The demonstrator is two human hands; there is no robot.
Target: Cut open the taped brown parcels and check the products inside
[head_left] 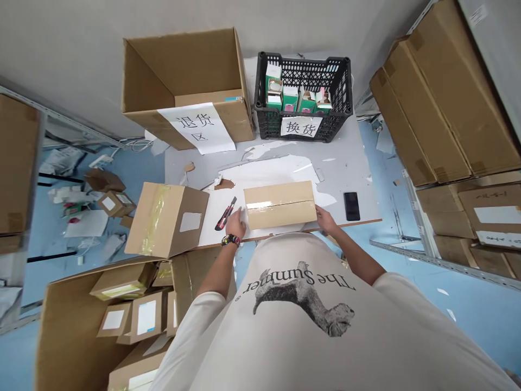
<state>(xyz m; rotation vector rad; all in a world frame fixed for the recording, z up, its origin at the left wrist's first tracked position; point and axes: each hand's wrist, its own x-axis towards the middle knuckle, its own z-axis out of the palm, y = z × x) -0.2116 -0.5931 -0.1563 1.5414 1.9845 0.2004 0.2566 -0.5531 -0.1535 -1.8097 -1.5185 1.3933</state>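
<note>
The left hand (235, 224) lies at the left end of a closed cardboard carton (280, 206), its fingers just beside the edge; whether they press on it I cannot tell. The right hand (325, 219) has its fingertips against the carton's right end, near the front corner, but how firmly they grasp is hidden.

The carton lies flat between the hands on the desk (345, 163), close to the front edge, partly over a white sheet (277, 171). A seam under clear, shiny tape runs along its top. It looks stiff-walled and probably fairly light, though the contents, perhaps fragile, are out of sight. The tape would be slicker than the bare cardboard, so the two short ends make the surest hold, with palms flat and low; pressing on the middle seam could make the flaps give.

Just left of the left hand lies a red-and-black utility knife (226, 213), and beyond it a larger taped carton (166, 220). To the right of the right hand, well apart, is a phone (352, 206). At the back stand a big open carton (240, 125) with a paper sign (197, 127) and a black crate (268, 122) holding small green-and-white boxes (290, 98). Lower left, a large open box (69, 320) contains smaller cartons (148, 317).
</note>
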